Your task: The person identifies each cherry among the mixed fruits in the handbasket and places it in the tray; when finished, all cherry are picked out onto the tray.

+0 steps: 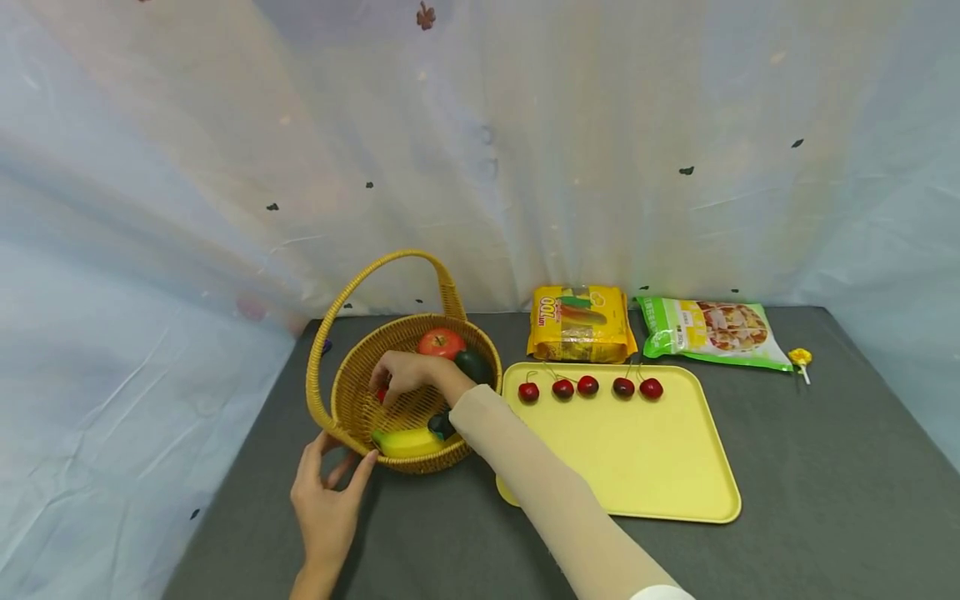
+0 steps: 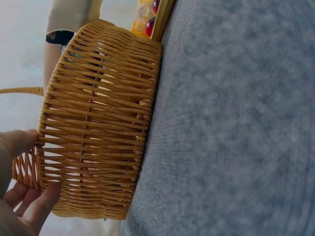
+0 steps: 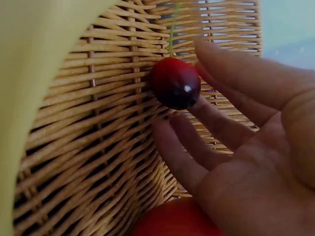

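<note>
A woven basket (image 1: 416, 467) with a tall arched handle stands at centre-left. My left hand (image 1: 327, 500) grips its near-left rim by the handle's base, as the left wrist view of the basket (image 2: 98, 123) also shows. My right hand (image 1: 408, 377) reaches inside. In the right wrist view, its spread fingers (image 3: 177, 152) lie beside a dark red cherry (image 3: 175, 83) with a green stem, a fingertip against it. Also in the basket are a banana (image 1: 411, 443), a red round fruit (image 1: 441, 342) and a dark green fruit (image 1: 474, 365), partly behind the right forearm.
A yellow tray (image 1: 645, 467) lies right of the basket, several cherries (image 1: 588, 386) along its far side. Behind it are a yellow snack packet (image 1: 581, 325) and a green-and-white bag (image 1: 712, 332). A yellow lollipop (image 1: 800, 358) lies farther right. A curtain (image 1: 525, 167) hangs behind the table.
</note>
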`<state>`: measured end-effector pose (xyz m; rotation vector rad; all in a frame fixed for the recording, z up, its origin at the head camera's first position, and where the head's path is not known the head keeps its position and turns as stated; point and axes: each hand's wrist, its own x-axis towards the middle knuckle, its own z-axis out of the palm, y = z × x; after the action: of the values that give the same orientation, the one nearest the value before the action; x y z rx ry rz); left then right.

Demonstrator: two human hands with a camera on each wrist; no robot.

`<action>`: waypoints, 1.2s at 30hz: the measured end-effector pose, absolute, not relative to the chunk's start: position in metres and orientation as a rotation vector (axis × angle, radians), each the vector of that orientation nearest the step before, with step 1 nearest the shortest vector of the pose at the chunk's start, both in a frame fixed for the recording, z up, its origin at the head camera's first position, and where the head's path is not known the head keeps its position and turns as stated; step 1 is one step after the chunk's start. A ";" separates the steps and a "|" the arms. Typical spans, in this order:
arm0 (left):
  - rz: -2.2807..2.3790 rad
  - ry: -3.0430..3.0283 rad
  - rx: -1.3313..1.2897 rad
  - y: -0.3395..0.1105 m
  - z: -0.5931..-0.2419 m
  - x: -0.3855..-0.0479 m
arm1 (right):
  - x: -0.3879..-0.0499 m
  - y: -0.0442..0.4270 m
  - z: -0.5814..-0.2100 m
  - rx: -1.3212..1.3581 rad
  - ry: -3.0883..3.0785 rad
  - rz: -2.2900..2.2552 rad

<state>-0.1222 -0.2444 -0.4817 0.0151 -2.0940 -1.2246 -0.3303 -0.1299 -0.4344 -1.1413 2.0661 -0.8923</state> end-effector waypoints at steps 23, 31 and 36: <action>-1.194 -2.085 0.047 -0.244 -0.484 -0.121 | -0.326 -0.075 -0.401 -1.221 1.914 -1.273; -1.184 -2.087 0.060 -0.243 -0.484 -0.124 | -0.315 0.017 -0.398 -1.306 1.935 -1.513; -1.187 -2.088 0.062 -0.241 -0.482 -0.124 | -0.299 0.085 -0.417 -1.125 2.131 -1.606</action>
<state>-0.1238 -0.2409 -0.4825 0.0624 -2.0885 -1.1867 -0.2991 0.0850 -0.4173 -1.1250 2.1312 -1.6059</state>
